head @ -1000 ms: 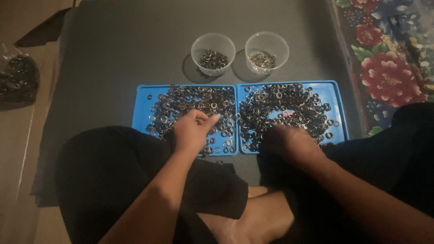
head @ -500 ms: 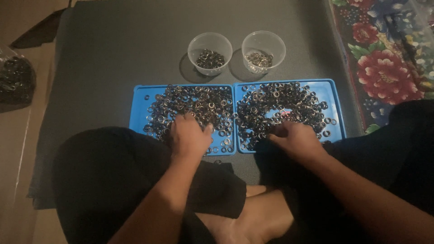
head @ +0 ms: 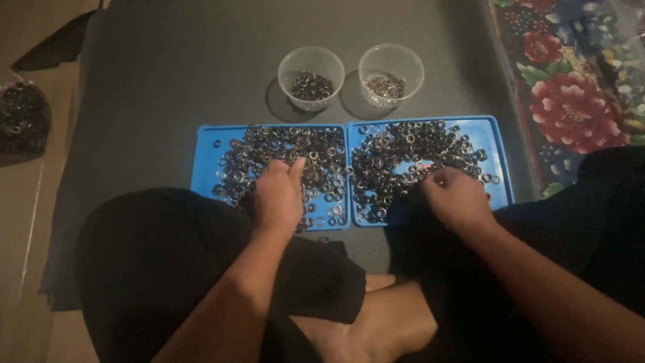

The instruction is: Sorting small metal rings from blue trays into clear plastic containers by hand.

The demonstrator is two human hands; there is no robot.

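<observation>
- One big dark grey floor mat (head: 201,87) fills the middle of the frame, its upper half bare; a flowered red rug (head: 571,101) runs down the upper right edge.
- One dark bag of rings (head: 23,121) sits at the far left edge, off the mat.
- Two flat blue plastic trays: the left blue tray (head: 205,144) and the right blue tray (head: 500,168) lie side by side at centre frame, inner rims touching, near edges hard against the person's knees.
- Two clear plastic cups, the left cup (head: 311,64) and the right cup (head: 391,60), stand just above the trays, close together, each with a small heap of rings.
- Small dark metal rings (head: 269,144), too many to count, cover both trays.
- Left hand (head: 277,195) lies on the left tray's rings, fingers mostly together and curled, one fingertip pointing up into the pile; whether it pinches a ring I cannot tell.
- Right hand (head: 457,196) is at the right tray's lower part, fingers bunched together at the rings; any grip is hidden.
</observation>
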